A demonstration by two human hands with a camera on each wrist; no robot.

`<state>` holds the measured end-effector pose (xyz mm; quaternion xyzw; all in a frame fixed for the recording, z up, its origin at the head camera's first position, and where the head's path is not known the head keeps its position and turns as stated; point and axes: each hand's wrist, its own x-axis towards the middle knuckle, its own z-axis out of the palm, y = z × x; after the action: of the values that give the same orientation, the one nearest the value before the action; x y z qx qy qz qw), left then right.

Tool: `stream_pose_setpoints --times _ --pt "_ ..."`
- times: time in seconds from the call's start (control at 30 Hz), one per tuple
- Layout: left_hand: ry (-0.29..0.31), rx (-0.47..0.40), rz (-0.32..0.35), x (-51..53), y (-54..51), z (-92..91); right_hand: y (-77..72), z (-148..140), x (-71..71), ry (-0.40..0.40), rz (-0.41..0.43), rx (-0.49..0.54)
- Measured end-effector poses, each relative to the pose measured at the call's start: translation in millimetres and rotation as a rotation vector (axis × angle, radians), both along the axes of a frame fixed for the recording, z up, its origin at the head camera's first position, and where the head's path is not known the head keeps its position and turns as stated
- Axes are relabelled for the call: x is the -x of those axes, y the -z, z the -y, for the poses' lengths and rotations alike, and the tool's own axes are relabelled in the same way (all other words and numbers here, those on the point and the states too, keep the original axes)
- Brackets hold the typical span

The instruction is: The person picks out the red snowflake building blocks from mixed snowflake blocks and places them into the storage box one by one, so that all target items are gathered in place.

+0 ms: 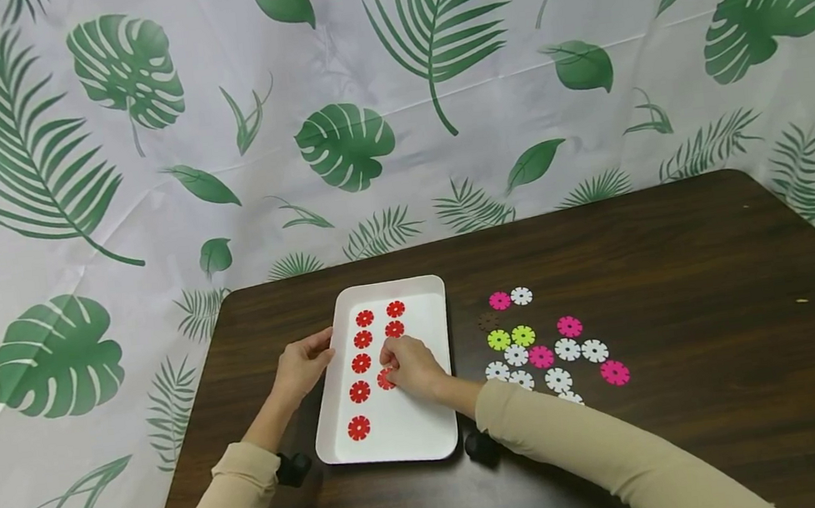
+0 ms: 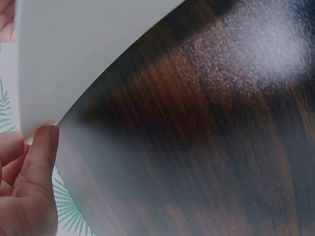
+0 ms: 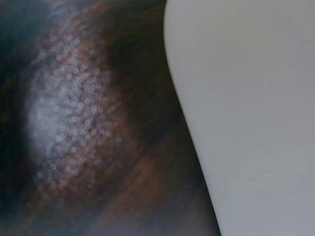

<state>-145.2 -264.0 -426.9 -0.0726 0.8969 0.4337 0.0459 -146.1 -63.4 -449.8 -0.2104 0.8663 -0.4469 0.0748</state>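
Observation:
A white tray lies on the table with red notched plastic discs in two columns. My left hand pinches the tray's left rim between thumb and fingers. The left wrist view shows fingertips on the rim of the tray. My right hand reaches over the tray from the right with curled fingers, pinching a red disc in the right column. The hand partly covers this disc and the column around it. Only a pale tray wall and blurred wood show in the right wrist view.
Right of the tray lie loose notched discs: white, pink, yellow-green and a brown one. My right sleeve passes in front of the nearest ones. A leaf-patterned cloth hangs behind the dark wooden table.

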Motion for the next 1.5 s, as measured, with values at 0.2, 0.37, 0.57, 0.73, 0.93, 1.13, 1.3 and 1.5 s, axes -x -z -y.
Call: stream_pose_setpoints --times 0.2,0.37,0.57,0.73,0.93,1.13,1.3,1.5 --pt "0.001 0.007 -0.002 0.2 -0.9 -0.5 -0.7 -1 0.6 0.011 0.015 0.012" --pt "0.005 0.014 -0.004 -0.4 -1.5 -1.0 -3.2 -3 0.2 0.03 0.076 0.064" --pt "0.015 0.0 -0.029 -2.3 -2.1 -0.8 -11.8 -10 0.7 0.047 0.225 0.155" --pt "0.027 0.006 -0.057 -3.7 -2.3 -1.0 -17.3 -19 1.5 0.027 0.291 0.245" --pt "0.012 0.007 -0.012 -0.4 -0.3 -0.6 -26.9 -32 0.2 0.017 0.363 0.338" --pt "0.006 0.017 -0.004 0.0 -1.2 -1.4 -33.9 -46 -2.1 0.028 0.405 0.39" --pt "0.008 0.014 0.002 -0.5 -1.6 -1.2 -33.0 -64 -2.4 0.059 0.419 0.4" --pt "0.01 0.019 0.006 -0.8 -1.9 -0.3 -28.6 -92 -4.3 0.093 0.403 0.415"
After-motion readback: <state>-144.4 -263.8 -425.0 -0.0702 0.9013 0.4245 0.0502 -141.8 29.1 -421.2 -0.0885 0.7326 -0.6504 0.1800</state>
